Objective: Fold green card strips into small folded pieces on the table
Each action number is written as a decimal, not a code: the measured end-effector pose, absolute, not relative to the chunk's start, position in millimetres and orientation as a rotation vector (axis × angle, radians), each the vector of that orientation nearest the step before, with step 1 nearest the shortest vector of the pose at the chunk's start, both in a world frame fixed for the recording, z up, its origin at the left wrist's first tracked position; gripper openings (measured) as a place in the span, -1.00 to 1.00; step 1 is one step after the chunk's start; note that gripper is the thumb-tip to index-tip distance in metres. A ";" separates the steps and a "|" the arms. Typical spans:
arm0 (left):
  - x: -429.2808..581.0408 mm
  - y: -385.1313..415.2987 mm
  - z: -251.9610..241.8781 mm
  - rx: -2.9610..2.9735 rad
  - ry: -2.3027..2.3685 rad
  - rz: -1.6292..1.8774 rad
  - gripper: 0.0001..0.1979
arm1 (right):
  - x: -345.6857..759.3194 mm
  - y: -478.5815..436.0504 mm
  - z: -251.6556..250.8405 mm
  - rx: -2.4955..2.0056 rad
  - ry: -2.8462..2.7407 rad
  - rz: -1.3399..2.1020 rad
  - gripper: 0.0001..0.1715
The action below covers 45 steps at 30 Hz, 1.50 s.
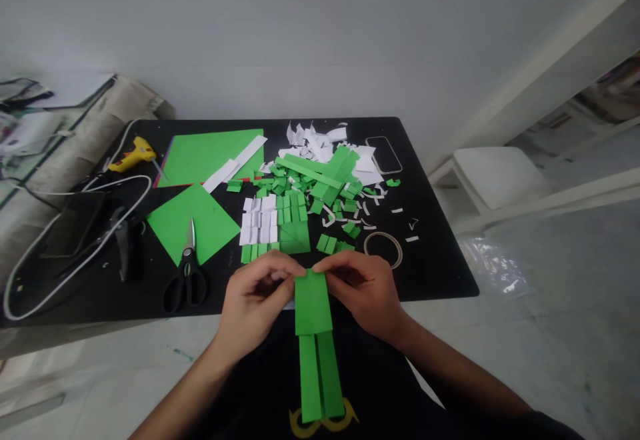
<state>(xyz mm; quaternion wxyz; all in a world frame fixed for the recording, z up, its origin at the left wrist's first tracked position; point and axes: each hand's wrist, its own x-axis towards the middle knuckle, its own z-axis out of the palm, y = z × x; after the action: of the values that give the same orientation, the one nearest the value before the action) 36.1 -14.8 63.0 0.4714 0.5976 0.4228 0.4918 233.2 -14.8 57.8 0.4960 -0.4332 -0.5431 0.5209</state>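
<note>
A long folded strip of green paper hangs down from between my hands at the table's front edge. Its upper part is a wider panel, and two narrow flaps with a gap between them run below it. My left hand pinches the top left corner between thumb and finger. At the top right corner, my right hand does the same. Just beyond my fingers lies a patch of folded white paper pieces beside folded green pieces.
Black-handled scissors lie on a green sheet at left. Farther back are a yellow glue gun and a white cable. Green and white scraps heap at the back, near a tape ring. A white stool stands right.
</note>
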 end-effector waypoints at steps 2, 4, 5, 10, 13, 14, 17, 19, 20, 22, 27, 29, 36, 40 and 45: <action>36.6 -14.6 63.1 1.466 1.040 1.206 -0.87 | 233.8 -15.1 57.2 -1.051 -1.320 1.287 -0.95; 37.7 -14.1 63.3 1.467 1.047 1.207 -0.90 | 234.6 -15.2 56.4 -1.056 -1.332 1.301 -0.87; 38.4 -13.8 63.3 1.458 1.057 1.208 -0.91 | 235.0 -15.1 55.9 -1.065 -1.341 1.301 -0.80; 41.3 -12.1 61.1 1.312 1.182 1.231 -0.93 | 238.4 -12.7 54.0 -1.145 -1.334 1.353 -0.70; 41.5 -9.6 58.1 1.262 1.206 1.231 -0.94 | 241.6 -10.8 54.6 -1.160 -1.266 1.403 -0.85; 41.4 -8.8 57.3 1.253 1.201 1.236 -0.95 | 242.6 -10.3 55.0 -1.165 -1.247 1.408 -0.85; 41.6 -7.4 56.6 1.229 1.197 1.255 -0.95 | 243.0 -9.9 55.7 -1.155 -1.200 1.429 -0.81; 42.1 -7.9 56.9 1.225 1.205 1.255 -0.95 | 240.3 -9.8 55.2 -1.151 -1.198 1.424 -0.74; 42.3 -8.6 57.0 1.228 1.208 1.249 -0.95 | 238.3 -9.7 54.6 -1.158 -1.208 1.408 -0.69; 42.6 -9.9 56.8 1.240 1.205 1.229 -0.94 | 234.1 -9.2 53.5 -1.185 -1.239 1.365 -0.64; 41.7 -9.1 55.0 1.233 1.210 1.235 -0.93 | 232.6 -7.2 54.0 -1.223 -1.198 1.398 -0.73; 41.2 -7.3 55.3 1.215 1.213 1.261 -0.90 | 238.4 -4.2 53.4 -1.221 -1.145 1.427 -0.70; 39.1 -5.7 55.6 1.178 1.218 1.255 -0.85 | 269.5 26.3 30.7 -1.369 -1.256 1.079 -0.73; 39.3 -6.8 54.4 1.175 1.189 1.224 -0.83 | 268.2 29.2 27.6 -1.427 -1.498 0.751 -0.81; 41.8 -7.2 55.4 1.199 1.151 1.210 -0.91 | 250.3 9.9 46.6 -1.187 -1.445 1.227 -0.76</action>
<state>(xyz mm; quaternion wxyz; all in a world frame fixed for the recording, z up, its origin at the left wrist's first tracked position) 41.8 -7.2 55.4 0.5166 0.4992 0.4793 0.5041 250.3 9.9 46.6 0.4371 -0.4774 -0.5809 0.4936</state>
